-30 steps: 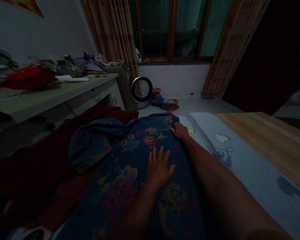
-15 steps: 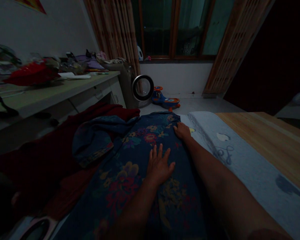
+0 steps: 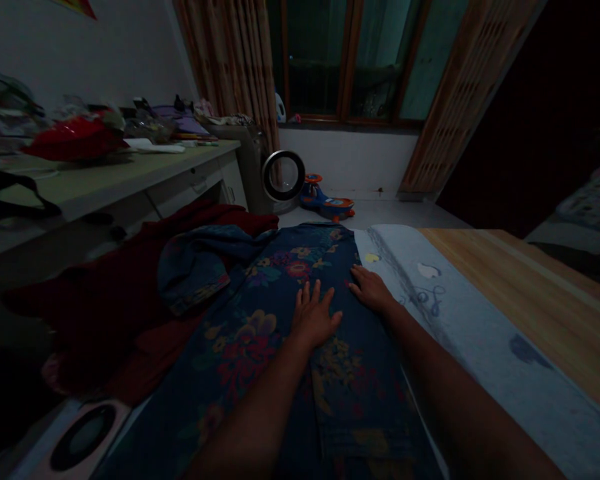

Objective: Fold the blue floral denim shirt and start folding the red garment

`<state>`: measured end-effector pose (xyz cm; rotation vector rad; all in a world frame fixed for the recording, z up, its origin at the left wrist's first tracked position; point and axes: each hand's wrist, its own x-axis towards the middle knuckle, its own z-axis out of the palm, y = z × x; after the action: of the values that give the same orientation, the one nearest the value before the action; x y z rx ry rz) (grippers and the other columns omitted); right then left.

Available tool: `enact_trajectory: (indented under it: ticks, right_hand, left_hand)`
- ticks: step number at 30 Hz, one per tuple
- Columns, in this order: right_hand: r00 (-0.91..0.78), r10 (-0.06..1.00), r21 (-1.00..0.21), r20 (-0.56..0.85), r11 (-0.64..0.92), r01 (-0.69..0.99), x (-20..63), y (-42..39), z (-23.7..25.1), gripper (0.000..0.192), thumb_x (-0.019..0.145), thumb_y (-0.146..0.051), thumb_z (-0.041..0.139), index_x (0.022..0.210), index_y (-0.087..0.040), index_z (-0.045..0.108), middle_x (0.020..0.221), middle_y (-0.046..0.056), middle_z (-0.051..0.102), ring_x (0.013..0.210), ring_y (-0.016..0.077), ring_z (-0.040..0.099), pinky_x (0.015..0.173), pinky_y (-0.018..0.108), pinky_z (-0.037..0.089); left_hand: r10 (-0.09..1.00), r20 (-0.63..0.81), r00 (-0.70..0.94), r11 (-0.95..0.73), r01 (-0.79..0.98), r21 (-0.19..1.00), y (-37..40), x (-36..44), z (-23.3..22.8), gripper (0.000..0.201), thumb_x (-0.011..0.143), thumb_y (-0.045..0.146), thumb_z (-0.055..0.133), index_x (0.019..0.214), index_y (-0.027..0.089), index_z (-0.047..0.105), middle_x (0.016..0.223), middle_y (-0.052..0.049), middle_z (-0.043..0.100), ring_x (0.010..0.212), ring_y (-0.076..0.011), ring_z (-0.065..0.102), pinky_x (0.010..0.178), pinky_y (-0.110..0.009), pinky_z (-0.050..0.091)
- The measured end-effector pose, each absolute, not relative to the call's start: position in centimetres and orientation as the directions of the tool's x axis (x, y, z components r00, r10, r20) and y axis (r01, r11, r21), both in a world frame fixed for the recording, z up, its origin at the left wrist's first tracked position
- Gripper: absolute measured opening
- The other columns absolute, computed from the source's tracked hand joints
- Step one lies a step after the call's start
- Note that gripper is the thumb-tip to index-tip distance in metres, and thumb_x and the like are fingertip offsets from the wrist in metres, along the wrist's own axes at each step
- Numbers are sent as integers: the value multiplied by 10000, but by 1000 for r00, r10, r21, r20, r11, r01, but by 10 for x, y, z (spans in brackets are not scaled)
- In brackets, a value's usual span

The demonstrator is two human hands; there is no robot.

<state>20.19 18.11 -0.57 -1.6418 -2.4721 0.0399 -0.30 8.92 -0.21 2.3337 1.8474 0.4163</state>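
A dark blue floral garment point(image 3: 280, 293) lies spread out in front of me, its far end near the edge of the padded surface. On its middle rests my left hand point(image 3: 314, 317), palm down with fingers spread. Farther right, my right hand point(image 3: 373, 287) touches the garment's right edge, fingers stretched out and slightly bent. A sleeve-like part point(image 3: 193, 273) of the blue cloth is bunched at the left, over dark red fabric point(image 3: 110, 293). Beneath the garment, a pale blue printed mat point(image 3: 430, 300) shows on the right.
Right of the mat runs a wooden surface point(image 3: 510, 267). A cluttered desk point(image 3: 190, 170) stands along the left wall. Beyond are a washing machine with a round door point(image 3: 283, 175) and a blue and orange ride-on toy point(image 3: 327, 200). A pink-framed object point(image 3: 83, 433) lies at the lower left.
My right hand has slid toward me along the garment's right edge. My left hand has shifted slightly left and away, still flat on the cloth. The view has tilted a little.
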Motion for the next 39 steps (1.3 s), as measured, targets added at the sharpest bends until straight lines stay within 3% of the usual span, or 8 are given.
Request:
enact_trajectory:
  ticks: [9,19,25,28,34,39]
  right_hand:
    - [-398,916,-133,48,401,906,219,94,2,659,962,-540,308,1490,-146,315,1573,134,243,1439,261,248,1140,510,223]
    - [-421,905,-90,52,425,901,241,3,5,690,963,-595,265,1532,-208,209,1581,97,215,1448,282,216,1144,552,195]
    - [-421,906,-79,56,424,902,249,-39,6,739,940,-633,302,1538,-216,178,1589,91,192,1449,301,205,1145,561,188]
    - [-415,909,-91,49,418,904,253,-55,7,731,938,-634,303,1533,-222,201,1586,85,210,1450,300,199,1144,565,184]
    - [-363,932,-173,14,360,917,260,-63,13,674,942,-599,332,1500,-223,308,1554,101,308,1426,318,263,1116,583,231]
    - [-359,921,-258,149,387,885,228,-61,23,578,973,-482,316,1452,-167,392,1528,135,354,1409,266,314,1118,490,289]
  left_hand:
    - [970,110,215,-238,931,278,89,-5,0,648,880,599,438,1459,315,371,1586,-55,249,1451,-356,169,1154,-513,169]
    - [964,155,218,-258,911,323,90,-8,3,622,881,574,476,1421,265,443,1545,-101,334,1426,-365,241,1130,-520,221]
    - [940,271,208,-295,893,339,84,-9,6,516,934,486,422,1350,193,508,1446,-112,470,1366,-284,362,1135,-455,253]
    - [940,209,269,-330,874,357,75,-12,9,524,943,489,406,1365,188,486,1478,-116,424,1381,-264,347,1138,-439,256]
    - [920,7,391,-360,840,407,19,-25,16,727,903,645,375,1489,219,309,1598,-126,178,1473,-323,86,1157,-519,150]
    - [882,-47,469,-420,827,373,-43,-25,21,850,819,726,461,1517,296,235,1615,-108,109,1465,-387,8,1141,-587,99]
